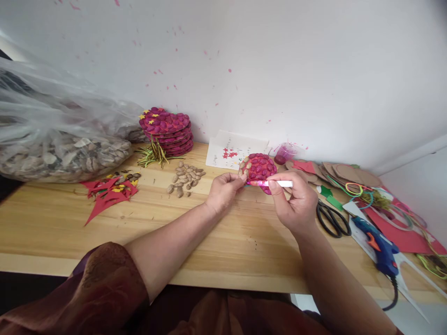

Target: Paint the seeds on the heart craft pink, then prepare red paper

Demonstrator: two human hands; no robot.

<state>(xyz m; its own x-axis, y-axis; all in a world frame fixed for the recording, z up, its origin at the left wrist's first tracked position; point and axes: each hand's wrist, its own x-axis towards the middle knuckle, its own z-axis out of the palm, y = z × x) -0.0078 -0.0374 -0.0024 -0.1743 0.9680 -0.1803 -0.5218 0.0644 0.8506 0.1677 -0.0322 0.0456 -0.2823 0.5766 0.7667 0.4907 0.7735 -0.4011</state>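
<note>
My left hand (226,190) pinches the near left edge of a roundish piece (260,166) covered in pebble-like bits. Most of the bits are painted magenta; a few at its left side are bare brown. In my right hand (296,200) is a white-handled, pink-stained paintbrush (267,184), held level in front of the piece, its tip end close to my left thumb. My fingers partly hide that tip. Behind the piece stands a small clear cup of magenta paint (283,154). A white sheet (218,151) with small red stars lies behind to the left.
Loose brown bits (185,177) lie left of my left hand. Farther left are red paper scraps (111,195), a stack of magenta pieces (171,132) and a big plastic bag (63,153). Scissors (333,218), a blue glue gun (379,246) and cardboard pieces (349,174) lie right.
</note>
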